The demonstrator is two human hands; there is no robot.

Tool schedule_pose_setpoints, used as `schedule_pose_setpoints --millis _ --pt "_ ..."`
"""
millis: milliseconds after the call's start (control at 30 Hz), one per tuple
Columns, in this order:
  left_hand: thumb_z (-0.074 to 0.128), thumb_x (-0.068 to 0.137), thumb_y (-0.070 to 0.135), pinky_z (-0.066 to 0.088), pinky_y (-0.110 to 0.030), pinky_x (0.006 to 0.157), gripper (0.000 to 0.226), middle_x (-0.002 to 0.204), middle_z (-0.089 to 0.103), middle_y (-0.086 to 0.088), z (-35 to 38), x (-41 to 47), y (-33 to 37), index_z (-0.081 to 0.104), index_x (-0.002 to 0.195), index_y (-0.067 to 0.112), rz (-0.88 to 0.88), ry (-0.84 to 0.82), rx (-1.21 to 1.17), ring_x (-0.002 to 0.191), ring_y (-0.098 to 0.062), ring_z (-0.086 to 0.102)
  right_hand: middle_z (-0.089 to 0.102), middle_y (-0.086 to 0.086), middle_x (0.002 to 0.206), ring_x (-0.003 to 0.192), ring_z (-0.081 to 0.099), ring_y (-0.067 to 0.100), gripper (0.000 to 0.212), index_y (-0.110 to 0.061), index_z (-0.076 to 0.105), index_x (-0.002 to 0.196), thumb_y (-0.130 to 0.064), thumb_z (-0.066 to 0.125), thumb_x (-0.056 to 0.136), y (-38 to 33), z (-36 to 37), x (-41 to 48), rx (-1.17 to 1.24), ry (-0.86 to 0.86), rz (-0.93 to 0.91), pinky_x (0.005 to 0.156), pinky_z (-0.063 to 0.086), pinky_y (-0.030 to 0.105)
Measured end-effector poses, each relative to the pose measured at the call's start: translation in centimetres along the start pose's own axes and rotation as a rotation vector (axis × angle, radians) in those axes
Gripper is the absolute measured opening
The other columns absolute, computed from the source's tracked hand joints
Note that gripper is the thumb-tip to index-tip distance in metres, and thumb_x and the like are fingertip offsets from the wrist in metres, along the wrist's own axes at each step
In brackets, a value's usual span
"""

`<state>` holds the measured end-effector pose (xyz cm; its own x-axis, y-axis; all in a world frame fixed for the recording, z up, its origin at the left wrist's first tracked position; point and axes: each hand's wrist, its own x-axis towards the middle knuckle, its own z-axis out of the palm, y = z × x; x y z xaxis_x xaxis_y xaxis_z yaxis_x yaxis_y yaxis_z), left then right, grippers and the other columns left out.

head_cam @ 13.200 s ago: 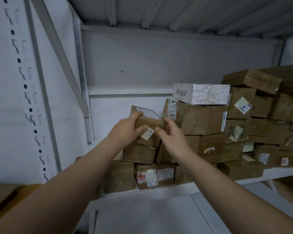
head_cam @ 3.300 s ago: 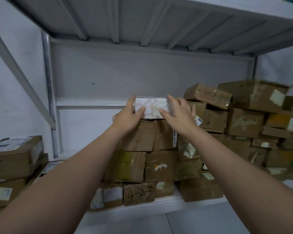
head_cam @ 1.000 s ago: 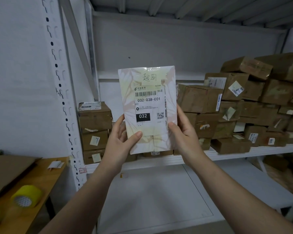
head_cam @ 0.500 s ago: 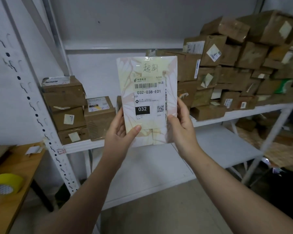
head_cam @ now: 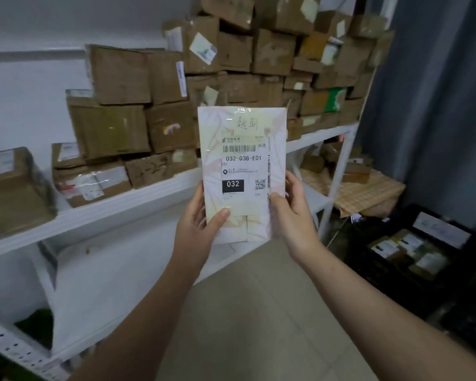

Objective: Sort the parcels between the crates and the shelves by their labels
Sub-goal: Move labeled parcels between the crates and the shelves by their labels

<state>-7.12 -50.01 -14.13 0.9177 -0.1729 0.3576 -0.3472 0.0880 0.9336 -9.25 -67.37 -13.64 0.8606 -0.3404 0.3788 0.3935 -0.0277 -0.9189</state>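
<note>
I hold a white parcel (head_cam: 241, 127) with a pale marbled pattern upright in front of me, label facing me. The label reads 032-038-E01 with a black 032 box, and handwriting sits above it. My left hand (head_cam: 201, 221) grips its lower left edge, thumb across the front. My right hand (head_cam: 291, 213) grips the lower right edge. Behind it, brown cardboard parcels (head_cam: 121, 111) are stacked on the white shelf (head_cam: 99, 210). A black crate (head_cam: 434, 270) holding labelled parcels stands on the floor at lower right.
A lower white shelf board (head_cam: 116, 276) sits under the stacked one. More boxes lie on a checked cloth (head_cam: 368, 188) behind the shelf post (head_cam: 338, 177). A dark curtain (head_cam: 437, 105) hangs at right. Beige floor tiles (head_cam: 259, 325) lie below my arms.
My view has swung right and down with the parcel still held in both hands. The black crate and curtain have come into sight; the wooden table and tape rolls at left have left it.
</note>
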Motion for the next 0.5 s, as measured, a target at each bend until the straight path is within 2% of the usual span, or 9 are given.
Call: schedule_pose_setpoints --millis 67,133,233,300,400,500 --pt "0.064 0.088 0.010 0.051 -0.033 0.096 0.057 0.124 0.063 0.015 4.8 -0.1 -1.1 0.045 0.138 0.029 -0.003 -0.044 -0.020 0.115 -0.006 0.059 0.060 -0.010 0.124 0.111 0.058 -0.001 0.040 -0.049 0.046 0.119 -0.026 0.053 0.087 0.5 -4.9 0.0 -0.010 0.048 0.024 0.079 0.049 0.014" --pt "0.064 0.089 0.012 0.053 -0.024 0.088 0.054 0.121 0.064 0.019 9.5 -0.3 -2.0 0.047 0.134 0.036 -0.016 -0.089 -0.039 0.111 -0.004 0.061 0.061 -0.005 0.124 0.112 0.059 0.005 0.040 -0.042 0.047 0.125 -0.024 0.053 0.090 0.9 -9.7 -0.2 -0.029 0.099 0.044 0.084 0.052 0.021" --pt "0.062 0.090 0.013 0.051 -0.014 0.079 0.053 0.122 0.063 0.019 16.1 -0.4 -3.1 0.046 0.139 0.028 -0.026 -0.152 -0.046 0.109 0.000 0.061 0.062 -0.004 0.122 0.112 0.060 0.007 0.036 -0.032 0.046 0.128 -0.018 0.055 0.096 1.1 -16.2 -0.7 -0.038 0.187 0.068 0.091 0.052 0.027" --pt "0.061 0.091 0.015 0.050 -0.011 0.075 0.052 0.123 0.063 0.015 20.0 -0.4 -3.7 0.045 0.139 0.025 -0.055 -0.186 -0.037 0.107 0.000 0.062 0.061 -0.006 0.121 0.109 0.060 0.002 0.035 -0.026 0.045 0.128 -0.018 0.056 0.096 1.1 -20.0 -1.1 -0.062 0.231 0.101 0.089 0.052 0.022" --pt "0.058 0.093 0.014 0.050 -0.009 0.069 0.043 0.117 0.064 0.016 25.3 -0.1 -4.7 0.049 0.132 0.031 -0.109 -0.271 -0.051 0.100 0.002 0.064 0.060 -0.008 0.120 0.103 0.062 -0.001 0.038 -0.022 0.045 0.131 -0.021 0.058 0.095 1.5 -25.3 -1.7 -0.094 0.284 0.186 0.079 0.052 0.014" --pt "0.053 0.096 0.014 0.049 -0.008 0.065 0.033 0.103 0.069 0.021 29.9 0.5 -6.2 0.053 0.123 0.033 -0.160 -0.359 -0.027 0.092 0.004 0.065 0.059 -0.003 0.124 0.108 0.061 0.011 0.046 -0.025 0.042 0.136 -0.025 0.060 0.094 2.5 -29.7 -2.2 -0.147 0.325 0.296 0.088 0.055 0.028"
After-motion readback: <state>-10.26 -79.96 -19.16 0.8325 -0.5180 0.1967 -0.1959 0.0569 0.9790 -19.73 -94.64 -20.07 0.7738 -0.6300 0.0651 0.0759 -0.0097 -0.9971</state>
